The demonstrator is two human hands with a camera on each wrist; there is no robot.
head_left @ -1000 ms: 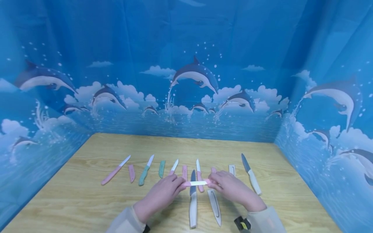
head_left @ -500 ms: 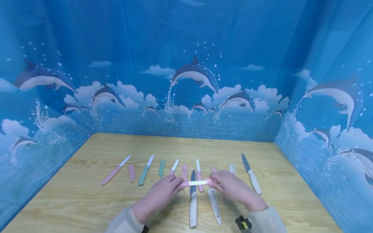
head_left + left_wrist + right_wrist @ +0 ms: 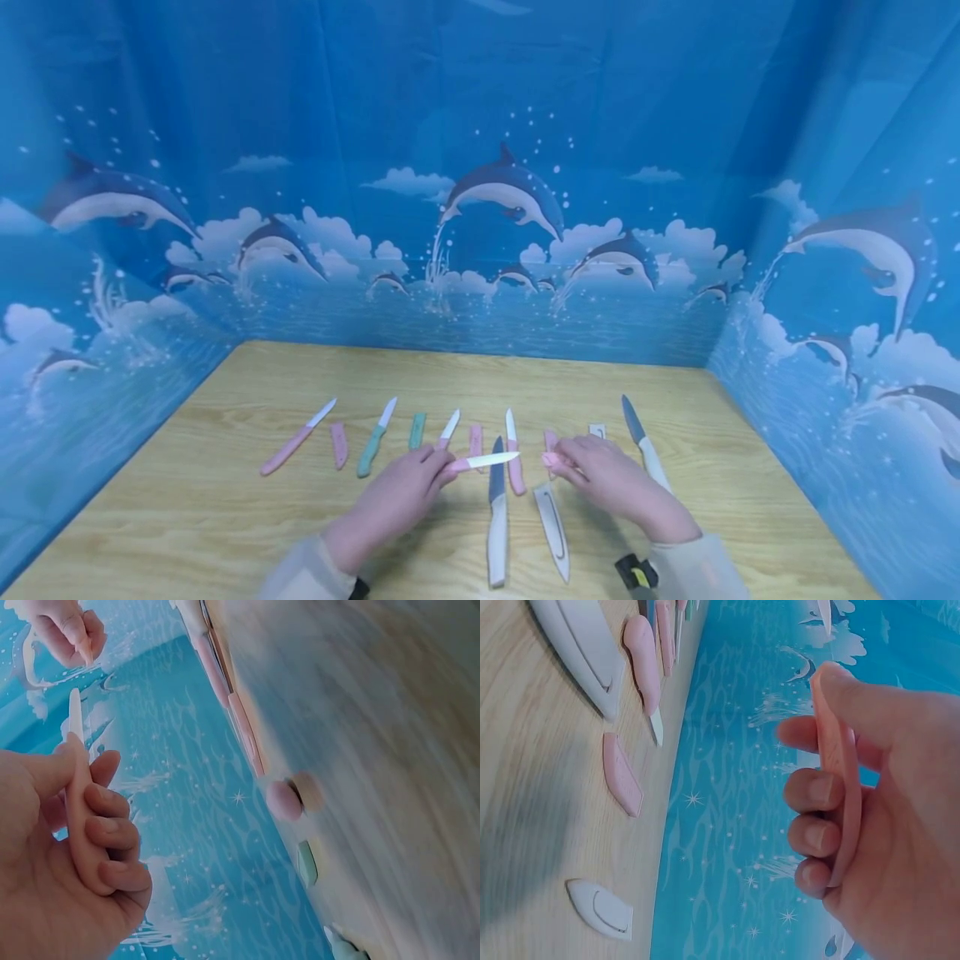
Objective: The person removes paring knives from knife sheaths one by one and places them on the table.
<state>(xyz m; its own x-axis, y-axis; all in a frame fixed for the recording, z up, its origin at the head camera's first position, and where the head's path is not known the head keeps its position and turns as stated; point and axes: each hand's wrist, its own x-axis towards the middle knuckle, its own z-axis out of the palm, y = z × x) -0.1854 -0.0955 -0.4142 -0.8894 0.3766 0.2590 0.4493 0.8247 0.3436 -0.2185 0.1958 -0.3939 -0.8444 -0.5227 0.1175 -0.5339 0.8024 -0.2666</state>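
Note:
My left hand [image 3: 397, 497] grips a small knife by its pink handle [image 3: 84, 817], the pale blade [image 3: 495, 459] pointing right. Across a short gap, my right hand [image 3: 613, 481] holds a pink knife sheath [image 3: 840, 769] with fingers curled round it. Below the blade lies a larger knife with a white handle [image 3: 497, 542] and dark blade, beside a white sheath [image 3: 552, 533]. A pink-handled knife [image 3: 516, 477] and a pink sheath [image 3: 476, 435] lie just beyond. Another pink-handled knife [image 3: 449, 427] is partly hidden behind my left hand.
Leftward on the wooden table [image 3: 187, 517] lie a pink knife [image 3: 288, 450], pink sheath [image 3: 339, 446], green knife [image 3: 369, 455] and green sheath [image 3: 417, 428]. Rightward are a dark-bladed knife [image 3: 651, 458], white sheath [image 3: 597, 430] and pink sheath [image 3: 551, 436]. A dolphin-print curtain [image 3: 450, 317] surrounds the table.
The blade tip, at the sheath's mouth before, is now apart from it. My left hand has moved left with the knife, its blade tilting up, and my right hand slightly right with the sheath.

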